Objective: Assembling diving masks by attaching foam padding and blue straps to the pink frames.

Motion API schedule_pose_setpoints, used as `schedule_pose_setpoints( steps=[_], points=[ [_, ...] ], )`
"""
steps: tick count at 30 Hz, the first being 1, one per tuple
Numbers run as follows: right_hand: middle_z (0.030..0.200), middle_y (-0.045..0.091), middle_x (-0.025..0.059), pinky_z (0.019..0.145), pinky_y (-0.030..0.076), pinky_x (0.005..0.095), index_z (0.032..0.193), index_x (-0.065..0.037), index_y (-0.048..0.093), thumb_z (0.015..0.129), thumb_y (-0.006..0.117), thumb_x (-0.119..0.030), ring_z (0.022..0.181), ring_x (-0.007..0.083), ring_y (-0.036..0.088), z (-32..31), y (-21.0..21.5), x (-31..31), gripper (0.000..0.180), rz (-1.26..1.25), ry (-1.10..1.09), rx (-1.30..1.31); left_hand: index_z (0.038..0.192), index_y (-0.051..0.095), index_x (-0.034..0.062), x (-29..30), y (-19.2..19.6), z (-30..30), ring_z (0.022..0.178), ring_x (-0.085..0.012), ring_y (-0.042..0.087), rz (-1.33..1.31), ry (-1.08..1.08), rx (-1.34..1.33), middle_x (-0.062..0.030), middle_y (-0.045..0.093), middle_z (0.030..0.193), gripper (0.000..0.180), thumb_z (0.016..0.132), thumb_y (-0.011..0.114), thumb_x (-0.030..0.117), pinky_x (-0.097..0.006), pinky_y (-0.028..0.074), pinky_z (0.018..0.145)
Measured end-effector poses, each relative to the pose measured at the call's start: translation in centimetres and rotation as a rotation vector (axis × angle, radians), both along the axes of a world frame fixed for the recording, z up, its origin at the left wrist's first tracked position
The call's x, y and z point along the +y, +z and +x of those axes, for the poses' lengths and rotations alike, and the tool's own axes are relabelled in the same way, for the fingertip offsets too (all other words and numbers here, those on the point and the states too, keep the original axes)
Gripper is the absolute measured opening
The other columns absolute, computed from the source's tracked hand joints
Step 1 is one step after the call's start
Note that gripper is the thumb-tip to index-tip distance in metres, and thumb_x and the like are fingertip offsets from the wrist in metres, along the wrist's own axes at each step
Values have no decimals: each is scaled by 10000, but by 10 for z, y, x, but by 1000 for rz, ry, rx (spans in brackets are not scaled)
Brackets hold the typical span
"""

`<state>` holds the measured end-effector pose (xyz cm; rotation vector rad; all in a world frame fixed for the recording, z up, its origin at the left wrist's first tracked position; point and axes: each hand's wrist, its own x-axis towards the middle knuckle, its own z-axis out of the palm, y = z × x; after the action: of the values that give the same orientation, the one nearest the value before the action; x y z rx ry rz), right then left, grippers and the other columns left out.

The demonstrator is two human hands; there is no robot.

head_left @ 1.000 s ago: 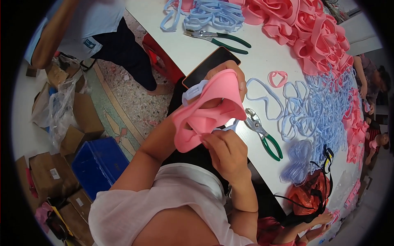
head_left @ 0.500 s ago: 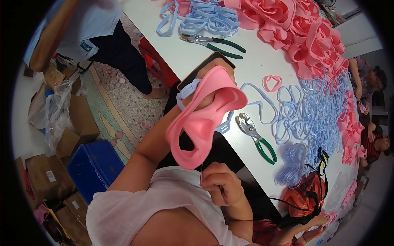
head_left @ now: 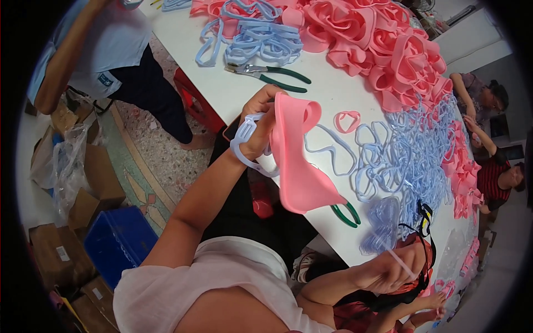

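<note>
My left hand (head_left: 259, 126) is wrapped round a soft pink mask-shaped rubber piece (head_left: 297, 161), held side-on above the table edge. A light blue strap with a slotted buckle (head_left: 245, 132) loops from the piece around my left wrist. Off to the right, low over the table's near end, my right hand (head_left: 391, 271) is closed. A thin pale, see-through strip (head_left: 401, 263), smeared by motion, shows at its fingers. Beside that hand lie a bundle of clear bluish cord (head_left: 381, 222) and a red plastic bag (head_left: 413, 250).
Green-handled pliers (head_left: 277, 76) lie on the white table (head_left: 216, 94); a second pair (head_left: 347, 213) is partly hidden behind the pink piece. Pink rubber pieces (head_left: 383, 55) and blue straps (head_left: 411, 150) are heaped beyond. A blue crate (head_left: 119, 244) stands left. Other people are around the table.
My right hand has moved away from the pink piece, out to the right. The piece has turned side-on in my left hand, and the view has shifted.
</note>
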<state>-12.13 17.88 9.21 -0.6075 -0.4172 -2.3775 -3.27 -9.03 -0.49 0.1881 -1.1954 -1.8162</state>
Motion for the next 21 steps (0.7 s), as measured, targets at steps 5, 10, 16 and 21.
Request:
schedule_pose_setpoints(
  steps=[5,10,16,21],
  points=[
    [823,407,49,748,426,342,856,-49,417,831,508,126,669,159,419,-24,3,9,199,189,-575,-72,1095,497,31,-7,-11,-10,842,-82,621,98,122,60,-63,658,946,217,985,546,211,-219,493,707],
    [810,553,45,942,460,451,892,-74,538,818,561,110,728,185,540,-11,-20,-3,199,1002,-530,714,1027,498,11,10,8,-9,721,-52,564,-14,254,-134,-47,621,836,183,993,535,188,-194,464,662],
    [1028,650,139,949,432,368,1088,10,602,858,579,12,1010,255,610,8,-41,-33,231,1590,-645,1500,1008,487,17,20,22,0,691,-29,533,33,199,-223,-38,608,798,228,994,542,238,-173,412,602],
    [1364,435,165,1034,377,390,1365,22,388,853,696,-223,1262,277,439,-3,-68,-64,645,1441,-647,1053,1015,492,39,29,14,-5,673,-26,536,243,-39,-175,-19,582,809,263,967,588,279,-171,435,527]
  ],
)
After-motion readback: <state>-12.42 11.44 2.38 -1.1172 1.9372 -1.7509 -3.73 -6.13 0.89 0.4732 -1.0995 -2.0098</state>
